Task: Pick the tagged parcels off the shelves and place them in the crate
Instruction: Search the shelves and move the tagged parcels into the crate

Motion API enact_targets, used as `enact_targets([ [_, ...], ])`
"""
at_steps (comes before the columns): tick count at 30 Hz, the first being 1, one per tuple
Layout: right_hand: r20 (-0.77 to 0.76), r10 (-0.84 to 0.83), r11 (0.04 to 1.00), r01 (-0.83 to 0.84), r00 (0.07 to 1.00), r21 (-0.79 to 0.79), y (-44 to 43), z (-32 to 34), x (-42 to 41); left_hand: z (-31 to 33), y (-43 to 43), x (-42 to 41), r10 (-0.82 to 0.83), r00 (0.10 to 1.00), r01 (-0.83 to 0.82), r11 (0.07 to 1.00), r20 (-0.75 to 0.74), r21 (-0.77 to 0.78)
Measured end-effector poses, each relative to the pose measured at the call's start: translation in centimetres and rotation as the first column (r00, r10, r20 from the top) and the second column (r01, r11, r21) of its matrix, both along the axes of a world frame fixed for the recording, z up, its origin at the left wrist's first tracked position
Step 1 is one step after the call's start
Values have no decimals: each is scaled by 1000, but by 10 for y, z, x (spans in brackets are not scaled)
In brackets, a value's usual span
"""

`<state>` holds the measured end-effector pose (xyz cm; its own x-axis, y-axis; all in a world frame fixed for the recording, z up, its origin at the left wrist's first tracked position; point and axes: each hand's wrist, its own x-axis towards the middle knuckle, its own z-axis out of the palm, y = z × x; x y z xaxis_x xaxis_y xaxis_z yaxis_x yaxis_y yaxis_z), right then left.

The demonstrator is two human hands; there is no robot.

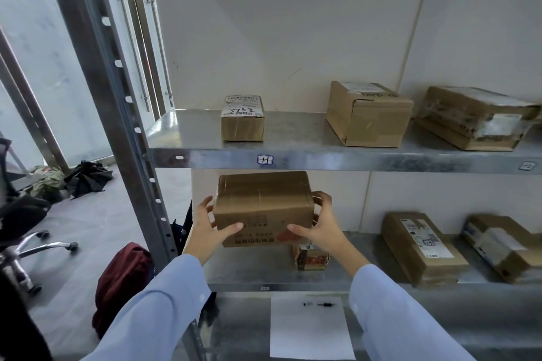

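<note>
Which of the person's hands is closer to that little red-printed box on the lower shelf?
Right. The right hand is directly above the little red-printed box; the left hand grips the far end of the held parcel.

The upper shelf is carrying a small labelled box, a larger box and a flat taped parcel. The middle shelf is holding a small printed carton, a labelled parcel and a parcel at the right edge. A white sheet is lying on the lowest shelf, possibly with a pen on it.

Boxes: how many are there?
7. Upper shelf: left box, middle box, right box. Lower shelf: tiny box, labelled box, far-right box. Held box between left hand, right hand. More may hide offscreen.
</note>
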<state>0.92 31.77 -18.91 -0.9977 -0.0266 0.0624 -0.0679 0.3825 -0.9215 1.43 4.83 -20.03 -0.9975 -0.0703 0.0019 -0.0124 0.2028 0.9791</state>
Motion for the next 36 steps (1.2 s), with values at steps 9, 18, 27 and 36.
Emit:
enact_targets([
  [9,-25,12,997,-10,1000,81,5,-1,0,-2,3,7,-21,999,20,999,-28,-45],
  [18,-10,-44,998,45,999,38,9,-4,-3,-9,5,7,46,999,-46,999,-22,19],
  [27,-52,14,995,-9,999,102,11,-8,2,-18,11,8,38,994,-40,999,-105,-22],
  [36,-42,22,995,-17,999,96,13,-15,-3,-14,11,6,74,986,-90,991,-149,-100],
])
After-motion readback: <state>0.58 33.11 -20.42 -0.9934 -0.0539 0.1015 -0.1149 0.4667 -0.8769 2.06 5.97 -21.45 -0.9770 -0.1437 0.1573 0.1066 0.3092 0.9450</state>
